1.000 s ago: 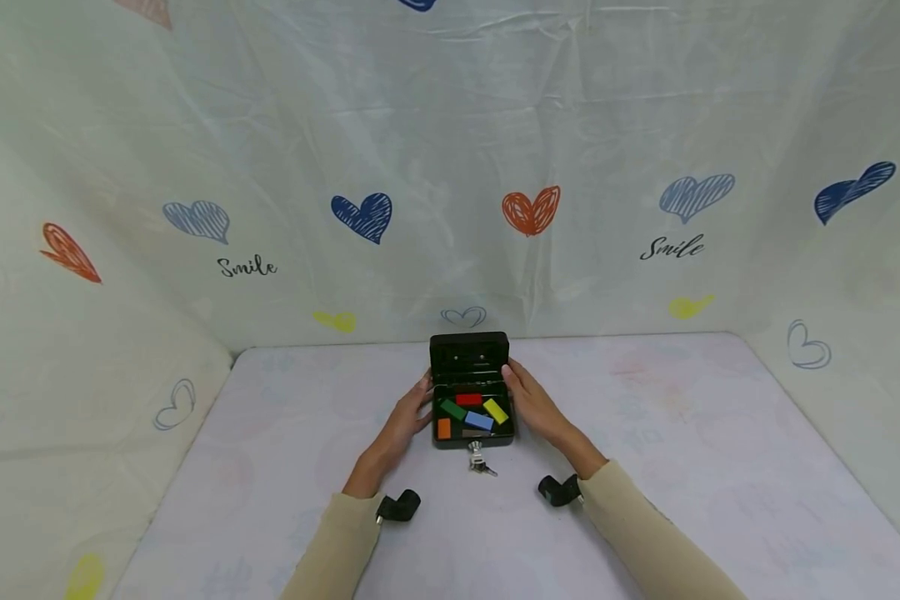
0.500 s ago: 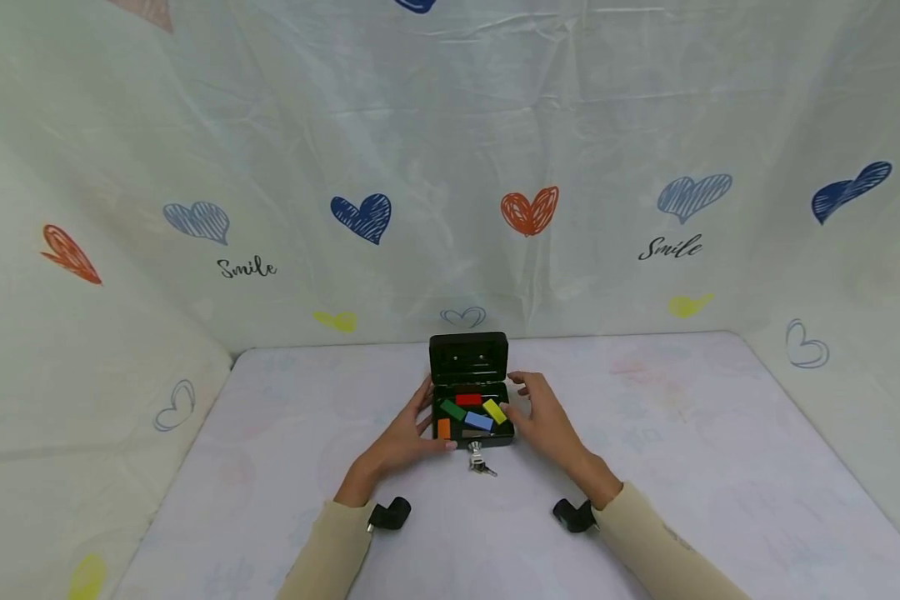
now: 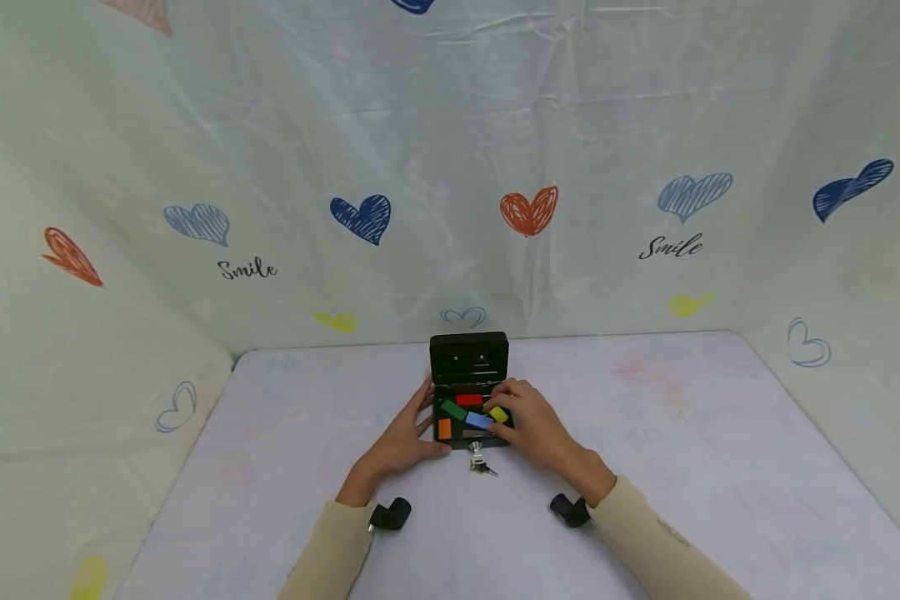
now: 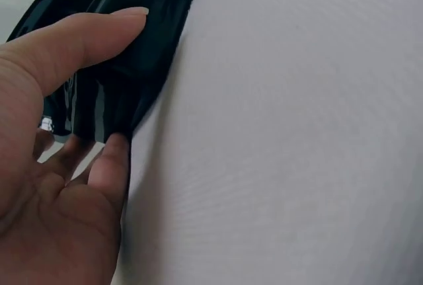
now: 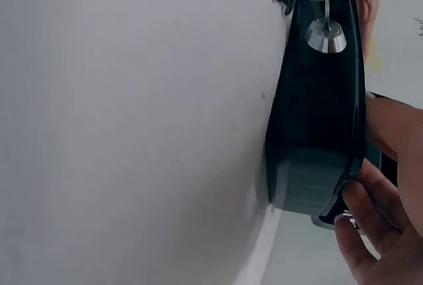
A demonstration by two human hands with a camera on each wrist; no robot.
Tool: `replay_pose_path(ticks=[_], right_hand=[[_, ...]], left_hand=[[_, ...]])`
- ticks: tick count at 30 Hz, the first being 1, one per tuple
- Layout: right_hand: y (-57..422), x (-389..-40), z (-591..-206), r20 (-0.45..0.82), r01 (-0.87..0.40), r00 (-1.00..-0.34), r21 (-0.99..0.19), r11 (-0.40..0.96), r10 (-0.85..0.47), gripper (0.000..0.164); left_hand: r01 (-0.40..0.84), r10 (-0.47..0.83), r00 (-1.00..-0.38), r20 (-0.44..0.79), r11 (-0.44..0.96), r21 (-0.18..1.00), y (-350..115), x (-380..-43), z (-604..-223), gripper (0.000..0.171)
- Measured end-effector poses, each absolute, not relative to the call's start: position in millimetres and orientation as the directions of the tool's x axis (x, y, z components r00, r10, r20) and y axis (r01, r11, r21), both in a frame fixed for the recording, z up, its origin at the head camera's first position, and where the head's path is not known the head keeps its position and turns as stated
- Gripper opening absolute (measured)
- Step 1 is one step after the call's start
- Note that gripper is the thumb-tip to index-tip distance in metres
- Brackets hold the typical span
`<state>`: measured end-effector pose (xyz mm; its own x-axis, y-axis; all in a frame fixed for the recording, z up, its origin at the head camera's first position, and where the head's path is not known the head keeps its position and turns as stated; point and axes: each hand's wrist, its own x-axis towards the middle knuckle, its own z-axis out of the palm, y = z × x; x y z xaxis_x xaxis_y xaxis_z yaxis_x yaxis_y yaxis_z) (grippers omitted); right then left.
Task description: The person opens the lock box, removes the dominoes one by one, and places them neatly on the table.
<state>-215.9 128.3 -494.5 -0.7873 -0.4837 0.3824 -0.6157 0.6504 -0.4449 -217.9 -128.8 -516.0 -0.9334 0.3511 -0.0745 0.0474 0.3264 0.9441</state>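
A small black cash box (image 3: 447, 443) stands on the table with its lid (image 3: 468, 348) raised. My left hand (image 3: 399, 435) holds its left front corner, thumb on the front face and fingers along the side. My right hand (image 3: 537, 431) reaches over the right wall, its bent fingers around a yellow block (image 3: 499, 414) and the thumb by the right end of a blue block (image 3: 479, 421). A red block (image 3: 468, 400), a green block (image 3: 453, 409) and an orange block (image 3: 444, 428) also lie inside. Keys (image 3: 483, 468) hang from the front lock (image 5: 326, 39).
The white table (image 3: 285, 500) spreads around the box. Behind it hangs a pale curtain (image 3: 420, 125) printed with hearts and lettering. Black wrist cameras (image 3: 392, 514) sit at both sleeves.
My left thumb has come round from the side to the box's front. My right hand has left the box's right side and moved inward over the yellow block, partly covering it.
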Motion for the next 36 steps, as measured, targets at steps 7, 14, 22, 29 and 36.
replay_pose_path(ticks=[7,14,22,29,36], right_hand=[[129,-228,-486,0.306,-0.686,-0.723,-0.426,0.59,-0.619,0.024],[124,-236,-480,0.22,-0.722,-0.678,-0.382,0.578,-0.701,0.021],[119,-242,-479,0.206,-0.75,-0.644,-0.363,0.553,-0.737,0.015],[117,-243,-477,0.179,-0.743,-0.649,-0.359,0.565,-0.739,0.011],[111,-248,-476,0.145,-0.757,-0.633,-0.321,0.57,-0.76,0.014]], left_hand=[[0.025,0.339,-0.936,-0.093,0.327,0.945,-130,-218,-514,0.122],[0.006,0.348,-0.932,-0.103,0.299,0.954,-133,-219,-514,0.12],[-0.002,0.358,-0.928,-0.101,0.266,0.964,-134,-219,-514,0.12],[-0.001,0.358,-0.929,-0.097,0.26,0.966,-134,-221,-517,0.121],[0.0,0.354,-0.93,-0.095,0.26,0.966,-134,-221,-519,0.121]])
